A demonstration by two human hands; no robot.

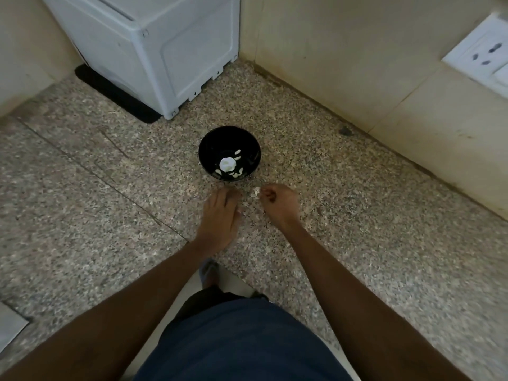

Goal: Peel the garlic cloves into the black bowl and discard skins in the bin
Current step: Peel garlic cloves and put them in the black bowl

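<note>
A black bowl (229, 138) stands on the speckled granite counter (110, 188). Inside it lie a white garlic head (227, 164) and several loose cloves (237, 152). Just in front of the bowl, my right hand (279, 204) has its fingers curled and pinches a small pale piece of garlic skin (256, 191) at the fingertips. My left hand (220, 218) lies palm down on the counter, fingers stretched toward the bowl, holding nothing that I can see. No bin is in view.
A white appliance (154, 48) on a black mat (115, 94) stands at the back left. Tiled walls enclose the corner, with a white socket plate (481, 56) at the right. Small pale skin flakes (324, 224) dot the counter near my hands.
</note>
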